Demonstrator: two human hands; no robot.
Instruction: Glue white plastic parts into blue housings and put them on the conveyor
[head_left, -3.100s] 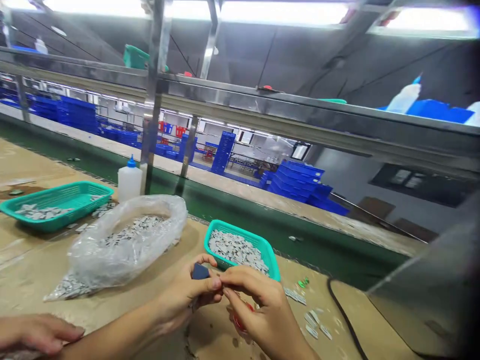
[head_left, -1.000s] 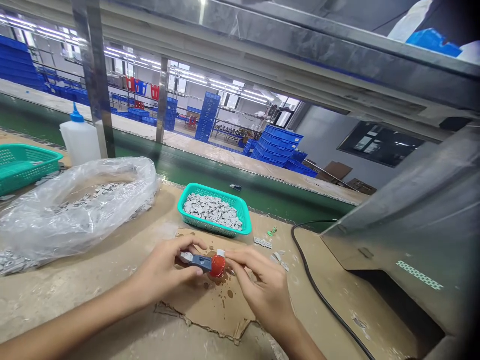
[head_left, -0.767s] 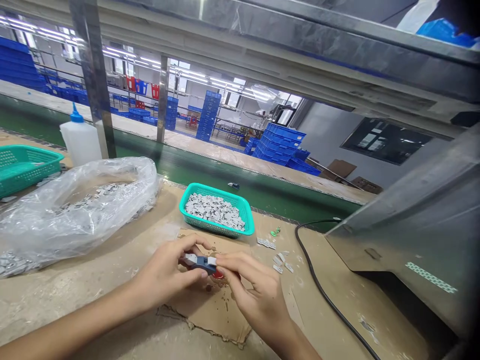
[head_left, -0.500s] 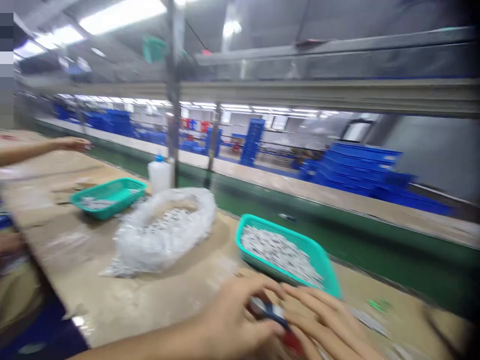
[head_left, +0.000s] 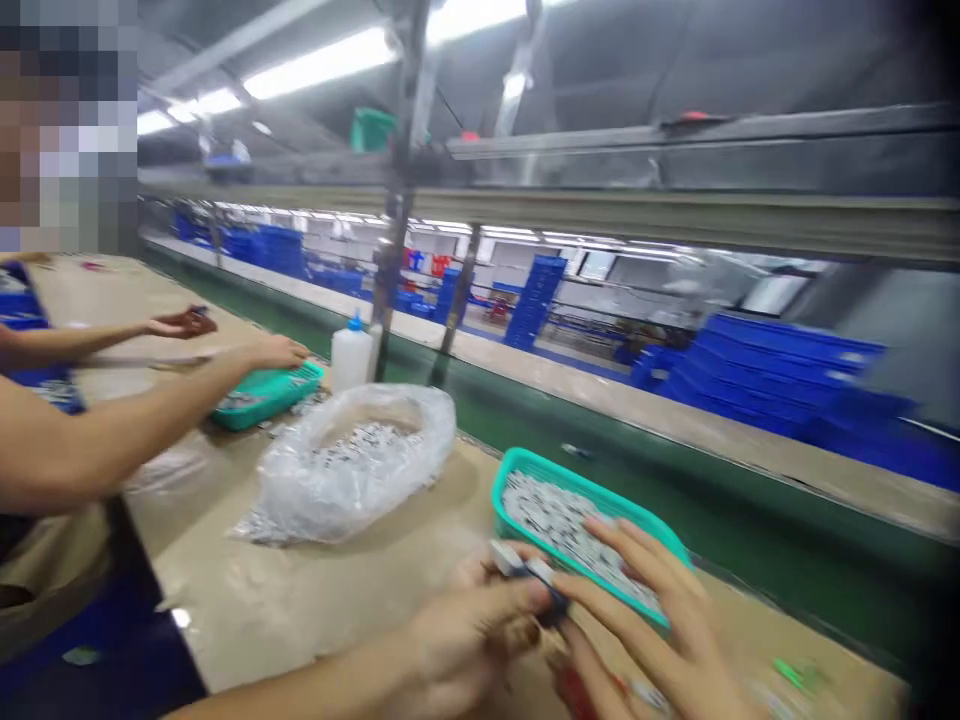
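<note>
The small dark blue and white plastic part (head_left: 529, 578) is pinched firmly by the fingers (head_left: 517, 600) of the left hand (head_left: 465, 630), just in front of a teal plastic basket (head_left: 517, 462), and the right hand (head_left: 645, 640) lies open beside it, holding nothing I can see.

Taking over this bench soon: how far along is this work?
Done: hard to tell, but the teal basket holds a heap of grey pieces. In hand: the left hand pinches a small blue-and-grey piece, with the right hand close against it. Remaining: the plastic bag holds more grey pieces.
</note>
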